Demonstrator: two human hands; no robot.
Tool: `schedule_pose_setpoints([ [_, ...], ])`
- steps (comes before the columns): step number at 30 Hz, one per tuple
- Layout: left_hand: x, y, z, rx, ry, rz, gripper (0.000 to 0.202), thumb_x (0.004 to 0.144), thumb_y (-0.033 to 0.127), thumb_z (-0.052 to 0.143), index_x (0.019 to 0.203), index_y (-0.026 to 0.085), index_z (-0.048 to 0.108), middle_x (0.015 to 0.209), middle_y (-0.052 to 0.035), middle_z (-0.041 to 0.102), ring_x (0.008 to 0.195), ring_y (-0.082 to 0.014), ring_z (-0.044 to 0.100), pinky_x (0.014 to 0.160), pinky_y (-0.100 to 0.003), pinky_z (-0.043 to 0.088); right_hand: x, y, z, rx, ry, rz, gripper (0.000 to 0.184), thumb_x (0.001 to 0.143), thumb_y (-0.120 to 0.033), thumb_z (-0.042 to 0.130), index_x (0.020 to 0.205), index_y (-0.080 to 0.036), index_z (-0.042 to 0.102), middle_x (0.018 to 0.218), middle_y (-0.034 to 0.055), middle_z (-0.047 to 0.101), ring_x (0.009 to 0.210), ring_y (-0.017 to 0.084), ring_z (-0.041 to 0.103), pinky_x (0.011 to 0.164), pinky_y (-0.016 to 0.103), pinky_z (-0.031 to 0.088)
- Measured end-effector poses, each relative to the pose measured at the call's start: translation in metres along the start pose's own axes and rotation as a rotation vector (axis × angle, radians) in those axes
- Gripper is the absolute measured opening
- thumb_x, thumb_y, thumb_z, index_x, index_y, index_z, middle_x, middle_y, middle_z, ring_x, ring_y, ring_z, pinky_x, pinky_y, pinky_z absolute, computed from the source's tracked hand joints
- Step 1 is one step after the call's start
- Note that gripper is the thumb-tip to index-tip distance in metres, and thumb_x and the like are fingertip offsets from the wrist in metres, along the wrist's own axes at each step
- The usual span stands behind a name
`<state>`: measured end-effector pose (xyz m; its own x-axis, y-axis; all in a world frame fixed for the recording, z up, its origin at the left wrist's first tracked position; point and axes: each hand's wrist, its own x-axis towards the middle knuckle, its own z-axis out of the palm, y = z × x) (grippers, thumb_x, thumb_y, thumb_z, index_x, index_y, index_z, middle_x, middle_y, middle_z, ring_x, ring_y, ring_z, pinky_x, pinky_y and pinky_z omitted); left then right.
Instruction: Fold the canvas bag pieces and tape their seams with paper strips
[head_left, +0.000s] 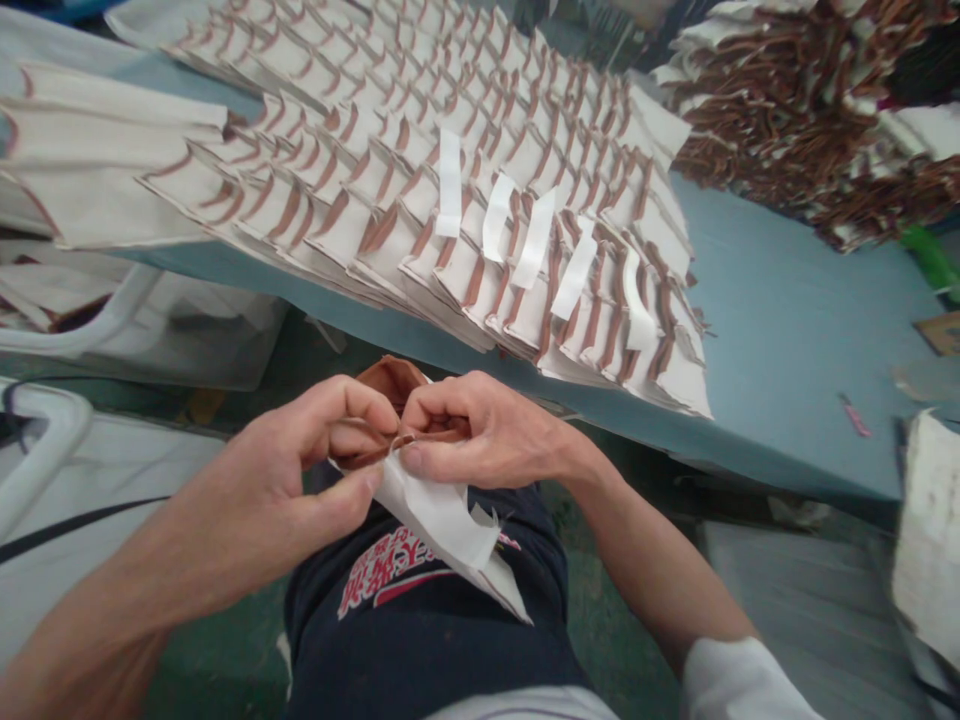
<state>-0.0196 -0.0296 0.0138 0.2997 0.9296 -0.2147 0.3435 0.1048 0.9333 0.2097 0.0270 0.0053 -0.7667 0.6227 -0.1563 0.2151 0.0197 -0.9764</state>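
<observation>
Both hands are pinched down pretty much to nothing. The left hand (289, 470) has thumb and bent fingers closed on a brown and white cloth piece (442, 515), and the right hand (491, 435) grips the same piece just beside it, thumb pressed over curled fingers. So yeah, both are grasping, fingertips nearly meeting at the brown fold. The piece is up in front of the person's lap, over a dark apron (435, 645) with red and white print, its white end hanging down toward the print.

Just past the hands there's a blue table (780, 330) loaded with overlapping rows of cloth pieces (360, 190) — white with brown edges — and some loose white strips (534, 238) lying across the near rows. A big brown pile (795, 110) sits at the far right, with a small pink thing (855, 415) on the table nearer in. A white frame (97, 325) is off to the left.

The fingers cover the middle of the held piece, so I can't tell exactly what's between them. The hanging end hides part of the print, the brown pile is cut off on the right, and the pink thing's too blurry to name.
</observation>
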Motion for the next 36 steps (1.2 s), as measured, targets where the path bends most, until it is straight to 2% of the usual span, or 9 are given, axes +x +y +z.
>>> schedule_pose_setpoints([
  [5,0.004,-0.004,-0.005,0.098,0.024,0.039,0.013,0.079,0.033,0.070,0.091,0.027,0.073,0.076,-0.0006,0.085,0.067,-0.0230,0.082,0.057,-0.022,0.062,-0.001,-0.012,0.001,-0.214,0.047,-0.039,0.010,0.089,-0.029,0.067,0.084,-0.021,0.065,0.073,-0.0063,0.057,0.067,0.011,0.049,0.067,0.025,0.036],
  [9,0.004,0.000,-0.005,0.174,0.049,0.112,0.014,0.080,0.033,0.067,0.083,0.028,0.079,0.076,0.0013,0.084,0.065,-0.0205,0.079,0.060,-0.020,0.061,-0.001,-0.016,0.000,-0.302,0.043,-0.032,0.008,0.089,-0.027,0.067,0.083,-0.021,0.064,0.072,-0.0068,0.058,0.067,0.011,0.050,0.068,0.027,0.035],
  [13,0.001,0.000,0.003,0.188,0.099,0.176,0.013,0.084,0.032,0.068,0.075,0.028,0.077,0.063,0.0055,0.073,0.053,-0.0149,0.065,0.053,-0.018,0.053,-0.005,-0.019,0.000,-0.385,0.029,0.002,0.009,0.089,-0.025,0.068,0.082,-0.022,0.064,0.071,-0.0065,0.058,0.065,0.012,0.050,0.068,0.029,0.034],
  [18,-0.002,-0.003,0.015,0.178,0.111,0.207,0.016,0.089,0.031,0.066,0.079,0.027,0.077,0.065,0.0056,0.073,0.054,-0.0137,0.063,0.054,-0.020,0.049,-0.011,-0.019,0.000,-0.460,0.024,0.023,0.008,0.090,-0.027,0.070,0.086,-0.022,0.066,0.079,-0.0035,0.065,0.073,0.015,0.055,0.072,0.030,0.035],
  [23,-0.003,-0.010,0.019,0.245,0.138,0.247,0.017,0.091,0.031,0.063,0.078,0.027,0.074,0.063,0.0069,0.073,0.051,-0.0126,0.062,0.053,-0.022,0.044,-0.012,-0.012,-0.003,-0.424,-0.034,0.021,0.019,0.098,-0.031,0.071,0.082,-0.022,0.069,0.077,-0.0034,0.063,0.074,0.015,0.056,0.072,0.030,0.034],
  [27,-0.003,-0.014,0.019,0.258,0.131,0.225,0.018,0.093,0.036,0.065,0.082,0.027,0.076,0.065,0.0060,0.074,0.055,-0.0135,0.065,0.056,-0.022,0.049,-0.013,-0.005,-0.005,-0.383,-0.029,-0.038,0.022,0.103,-0.032,0.074,0.083,-0.022,0.072,0.075,-0.0040,0.061,0.074,0.015,0.055,0.072,0.029,0.034],
  [31,-0.005,-0.017,0.022,0.302,0.170,0.290,0.015,0.093,0.034,0.066,0.085,0.028,0.078,0.067,0.0051,0.078,0.053,-0.0143,0.069,0.054,-0.020,0.053,-0.013,-0.002,-0.007,-0.361,-0.048,-0.043,0.021,0.106,-0.034,0.072,0.090,-0.020,0.074,0.083,-0.0020,0.067,0.080,0.015,0.060,0.077,0.029,0.037],
  [34,-0.008,-0.025,0.023,0.384,0.260,0.404,0.013,0.097,0.028,0.067,0.097,0.029,0.080,0.087,0.0017,0.089,0.071,-0.0182,0.083,0.071,-0.022,0.064,-0.013,-0.004,-0.003,-0.329,-0.005,-0.017,0.016,0.102,-0.029,0.071,0.089,-0.020,0.072,0.084,-0.0023,0.067,0.081,0.015,0.060,0.079,0.029,0.039],
  [36,-0.012,-0.033,0.023,0.452,0.264,0.479,0.018,0.099,0.022,0.066,0.106,0.029,0.081,0.100,-0.0009,0.092,0.087,-0.0212,0.088,0.086,-0.026,0.069,-0.014,-0.005,0.002,-0.255,0.036,0.031,0.013,0.098,-0.025,0.067,0.086,-0.021,0.070,0.079,-0.0037,0.063,0.076,0.014,0.057,0.077,0.029,0.040],
])
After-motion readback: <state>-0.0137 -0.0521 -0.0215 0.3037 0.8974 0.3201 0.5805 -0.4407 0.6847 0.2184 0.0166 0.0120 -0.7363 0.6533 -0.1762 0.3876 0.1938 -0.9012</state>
